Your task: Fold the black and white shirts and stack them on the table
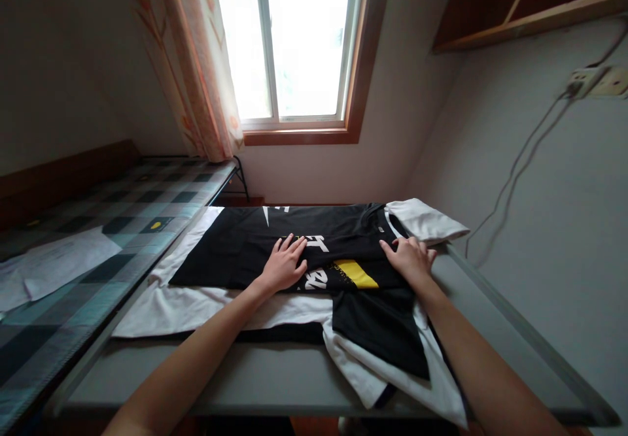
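Observation:
A black T-shirt (235,250) with white lettering and a yellow patch lies spread sideways, its collar toward the right. Beneath it is a white garment (181,312), whose cloth shows along the near side and past the collar. My left hand (284,263) rests flat on the middle of the black T-shirt, fingers apart. Near the collar, my right hand (411,258) lies on the shoulder area with thumb and fingers spread. One black sleeve (377,331) hangs toward me over white cloth. I cannot make out how many layers are stacked.
The garments lie on a grey table (279,377) against the right wall. To the left stands a bed with a checked mattress (171,210) and some paper sheets (63,263). Beyond are a curtain (196,63) and a window (309,50). Cables (520,155) run down the right wall.

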Motion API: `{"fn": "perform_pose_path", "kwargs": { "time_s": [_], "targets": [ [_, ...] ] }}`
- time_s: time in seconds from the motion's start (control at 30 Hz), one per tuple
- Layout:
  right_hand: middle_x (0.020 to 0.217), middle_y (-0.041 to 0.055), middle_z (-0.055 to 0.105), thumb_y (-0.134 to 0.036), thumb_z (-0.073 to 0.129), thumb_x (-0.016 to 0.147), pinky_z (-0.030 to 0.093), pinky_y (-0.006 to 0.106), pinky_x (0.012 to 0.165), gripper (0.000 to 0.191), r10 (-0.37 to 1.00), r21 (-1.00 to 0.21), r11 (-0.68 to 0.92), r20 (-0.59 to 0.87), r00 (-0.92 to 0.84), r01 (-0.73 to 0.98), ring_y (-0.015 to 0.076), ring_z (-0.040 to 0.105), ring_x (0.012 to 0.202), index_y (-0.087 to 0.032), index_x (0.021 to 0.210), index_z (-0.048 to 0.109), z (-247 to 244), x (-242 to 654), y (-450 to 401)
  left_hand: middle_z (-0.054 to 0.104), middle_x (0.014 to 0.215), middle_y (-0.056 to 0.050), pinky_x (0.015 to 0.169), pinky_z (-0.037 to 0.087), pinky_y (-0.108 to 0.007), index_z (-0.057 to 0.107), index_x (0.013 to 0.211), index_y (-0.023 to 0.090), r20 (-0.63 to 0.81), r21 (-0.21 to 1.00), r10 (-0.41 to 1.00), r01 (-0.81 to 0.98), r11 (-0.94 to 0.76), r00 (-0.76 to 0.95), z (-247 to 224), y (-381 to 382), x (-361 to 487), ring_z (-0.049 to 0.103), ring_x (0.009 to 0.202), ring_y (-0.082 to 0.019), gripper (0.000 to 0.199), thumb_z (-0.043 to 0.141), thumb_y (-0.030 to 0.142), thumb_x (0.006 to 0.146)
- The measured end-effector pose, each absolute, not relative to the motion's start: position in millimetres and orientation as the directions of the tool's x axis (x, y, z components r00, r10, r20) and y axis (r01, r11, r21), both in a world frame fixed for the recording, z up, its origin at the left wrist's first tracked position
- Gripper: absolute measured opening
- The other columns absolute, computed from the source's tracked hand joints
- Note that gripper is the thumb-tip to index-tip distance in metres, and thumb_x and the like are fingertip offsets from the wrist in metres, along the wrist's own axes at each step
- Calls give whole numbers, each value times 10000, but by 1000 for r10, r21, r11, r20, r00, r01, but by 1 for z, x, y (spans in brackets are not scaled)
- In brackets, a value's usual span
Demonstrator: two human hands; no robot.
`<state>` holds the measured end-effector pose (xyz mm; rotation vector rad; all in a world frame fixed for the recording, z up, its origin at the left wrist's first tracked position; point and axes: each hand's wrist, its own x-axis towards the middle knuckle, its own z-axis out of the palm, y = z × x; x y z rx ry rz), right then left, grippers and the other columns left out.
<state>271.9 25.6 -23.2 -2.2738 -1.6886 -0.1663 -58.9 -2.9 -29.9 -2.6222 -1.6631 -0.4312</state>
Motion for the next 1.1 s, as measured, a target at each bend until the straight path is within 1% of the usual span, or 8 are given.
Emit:
{"fn": "perform_pose_path", "kwargs": {
  "time_s": [0.17,0.37,0.57,0.7,0.8,0.93,1.03,1.1],
  "targets": [
    [1079,161,616,-587,433,874,329,555,948,493,911,-217,-270,259,322,938,358,516,1085,-182,998,687,-27,272,27,394,1531,-15,1193,168,-455,382,1475,237,239,151,886,887,-438,397,-31,-2,-59,229,1457,-249,568,399,402,931],
    [1078,146,621,-479,474,856,368,535,922,371,909,-304,-210,290,300,929,344,532,1079,-191,1000,658,-33,275,32,414,1519,-23,1190,173,-463,396,1468,245,237,163,888,885,-437,395,-30,-2,-59,247,1449,-252,564,424,393,924],
    [1028,134,669,-430,475,833,438,473,893,289,909,-506,-63,326,258,860,308,602,1013,-194,945,601,-35,282,40,412,1520,-23,1191,173,-463,406,1461,234,241,160,887,885,-437,394,-30,-2,-59,256,1446,-250,559,410,402,928],
    [996,142,678,-502,479,833,489,423,851,355,922,-670,70,326,208,739,283,641,946,-197,997,558,-34,288,43,414,1519,-26,1188,178,-469,404,1461,236,239,163,887,885,-437,395,-30,-3,-59,263,1442,-252,558,415,398,927],
    [1028,136,678,-595,592,748,517,430,831,547,925,-780,108,306,224,617,280,657,924,-191,1111,535,-32,291,44,417,1517,-25,1189,176,-464,407,1459,246,236,167,889,885,-435,393,-29,-3,-59,264,1442,-249,554,423,394,926],
    [1102,155,671,-554,744,616,544,423,847,761,943,-923,90,200,266,373,296,653,1022,-169,1235,528,-26,296,44,419,1516,-23,1191,170,-460,407,1459,250,239,169,890,885,-433,389,-30,-3,-59,267,1441,-248,552,420,399,928],
    [989,141,710,-491,774,591,562,403,843,652,981,-973,-3,42,191,231,292,670,999,-157,1128,618,-21,302,42,426,1511,-28,1190,173,-464,409,1459,234,246,168,885,882,-440,395,-30,-2,-59,274,1438,-253,554,410,404,931],
    [918,123,725,-477,790,574,573,403,823,557,992,-966,-61,-30,125,253,291,683,952,-161,1017,668,-19,306,40,431,1507,-32,1189,175,-467,411,1458,223,247,168,884,881,-442,397,-31,-2,-59,277,1435,-258,556,407,406,933]
  ]
}}
